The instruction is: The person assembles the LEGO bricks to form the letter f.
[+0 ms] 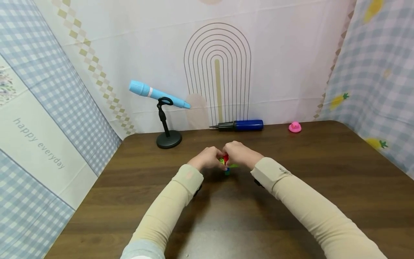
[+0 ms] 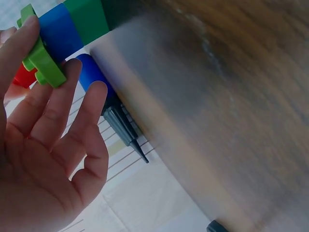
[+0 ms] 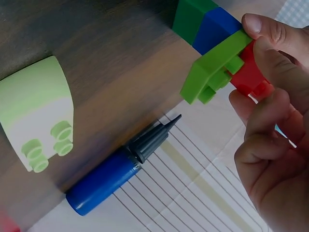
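Note:
A small stack of toy building bricks stands between my hands at the middle of the table. Its green brick (image 3: 189,18) is lowest, then a blue brick (image 3: 215,30), a studded light green plate (image 3: 215,65) and a red brick (image 3: 248,72) on top. My right hand (image 1: 240,154) pinches the red brick between thumb and fingers. My left hand (image 1: 209,158) holds the light green plate at its edge, its other fingers spread loosely. Whether the red brick is fully seated on the plate is hidden by my fingers.
A pale green curved brick (image 3: 38,106) with studs lies on the table near my right hand. Along the back are a blue hand pump (image 1: 248,125), a pink rubber duck (image 1: 294,127) and a black stand (image 1: 169,139) with a light blue microphone (image 1: 158,94).

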`<state>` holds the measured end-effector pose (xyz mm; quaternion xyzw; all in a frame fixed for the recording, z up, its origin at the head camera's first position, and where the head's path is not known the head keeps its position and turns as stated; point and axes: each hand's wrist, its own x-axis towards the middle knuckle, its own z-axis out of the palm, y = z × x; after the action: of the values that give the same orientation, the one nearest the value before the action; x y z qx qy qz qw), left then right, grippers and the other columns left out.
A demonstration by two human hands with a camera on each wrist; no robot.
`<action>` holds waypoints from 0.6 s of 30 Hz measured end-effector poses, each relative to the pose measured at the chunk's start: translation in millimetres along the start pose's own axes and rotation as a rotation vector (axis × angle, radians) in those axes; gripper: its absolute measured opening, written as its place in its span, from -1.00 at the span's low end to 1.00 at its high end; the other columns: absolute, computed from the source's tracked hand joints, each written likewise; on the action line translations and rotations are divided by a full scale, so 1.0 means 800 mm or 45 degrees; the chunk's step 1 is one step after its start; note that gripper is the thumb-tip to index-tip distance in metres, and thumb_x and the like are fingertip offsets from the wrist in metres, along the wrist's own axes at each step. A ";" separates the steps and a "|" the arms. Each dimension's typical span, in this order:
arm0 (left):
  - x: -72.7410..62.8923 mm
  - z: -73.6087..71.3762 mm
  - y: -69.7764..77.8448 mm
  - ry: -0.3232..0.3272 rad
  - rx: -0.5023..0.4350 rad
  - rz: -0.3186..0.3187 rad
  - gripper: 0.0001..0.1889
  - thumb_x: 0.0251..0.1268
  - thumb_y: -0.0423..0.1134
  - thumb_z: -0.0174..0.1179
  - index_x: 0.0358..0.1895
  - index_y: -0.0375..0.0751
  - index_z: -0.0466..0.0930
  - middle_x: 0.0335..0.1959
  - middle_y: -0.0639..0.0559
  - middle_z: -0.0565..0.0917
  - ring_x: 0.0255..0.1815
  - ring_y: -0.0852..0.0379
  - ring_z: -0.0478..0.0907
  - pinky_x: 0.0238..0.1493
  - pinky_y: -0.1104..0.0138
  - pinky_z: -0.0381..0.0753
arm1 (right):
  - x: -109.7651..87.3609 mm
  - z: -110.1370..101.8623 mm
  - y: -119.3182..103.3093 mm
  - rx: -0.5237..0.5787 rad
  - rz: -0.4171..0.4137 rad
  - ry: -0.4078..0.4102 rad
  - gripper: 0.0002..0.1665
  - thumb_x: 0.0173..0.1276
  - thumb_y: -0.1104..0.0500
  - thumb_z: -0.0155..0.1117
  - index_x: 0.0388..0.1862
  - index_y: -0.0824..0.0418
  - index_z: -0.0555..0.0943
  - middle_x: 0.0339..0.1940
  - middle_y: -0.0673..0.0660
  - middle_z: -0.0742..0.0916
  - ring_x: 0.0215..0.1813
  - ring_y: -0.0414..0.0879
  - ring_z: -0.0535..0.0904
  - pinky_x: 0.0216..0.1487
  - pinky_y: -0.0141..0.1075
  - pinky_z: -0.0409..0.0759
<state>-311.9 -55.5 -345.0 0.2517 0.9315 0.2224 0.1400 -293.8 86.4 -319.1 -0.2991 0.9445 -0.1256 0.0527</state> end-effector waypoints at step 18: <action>0.002 0.002 0.005 0.017 0.004 -0.111 -0.61 -0.16 -0.11 0.36 -0.19 -0.17 0.59 -0.35 0.12 0.57 -0.36 0.18 0.43 -0.28 0.37 0.41 | -0.039 -0.018 0.054 0.019 0.006 0.018 -0.61 0.08 0.22 0.25 -0.08 0.34 0.53 -0.20 0.19 0.62 -0.18 -0.01 0.50 -0.15 -0.14 0.44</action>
<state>-310.8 -50.9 -344.9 0.2094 0.9428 0.2164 0.1432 -295.0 141.7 -316.0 -0.2955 0.9446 -0.1346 0.0484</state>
